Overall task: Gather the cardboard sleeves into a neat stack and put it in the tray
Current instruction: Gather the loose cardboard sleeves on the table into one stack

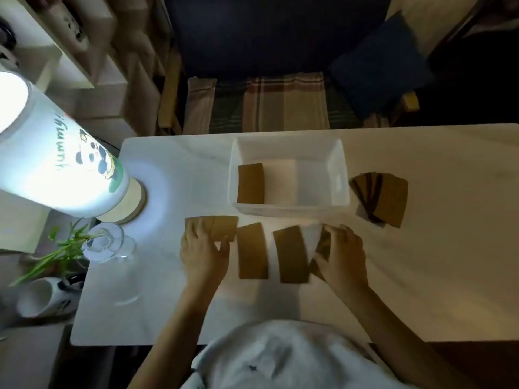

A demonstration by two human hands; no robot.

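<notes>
Four loose cardboard sleeves are lying in a rough row along the near side of the clear tray [289,209], which is sitting on the white tabletop [174,304]. The row is probably keeping each piece within reach of one hand or the other, so the outer pieces can be swept inward.

The left hand [203,254] is resting on the leftmost sleeve [222,228], which is lying crosswise. The fingers are covering its left end and the thumb is reaching under its near edge; the hand is closing on this sleeve, apparently to slide or lift it toward the middle.

The right hand [344,259] is pinching the rightmost sleeve [324,248], tilted with one edge raised off the tabletop. Most of this piece is hidden behind the fingers.

Between the hands, the two middle sleeves [252,251] [292,255] are lying flat, apart from each other and untouched. The left one is just beside the left thumb; the right one is just beside the right hand's fingertips.

One sleeve in the tray [250,183] is lying flat at the left end. A fanned stack of sleeves [382,197] is sitting on the tabletop to the right of the tray, well apart from both hands.

Judgement: gathering is at an early stage; the row is not yet merged into one stack.
</notes>
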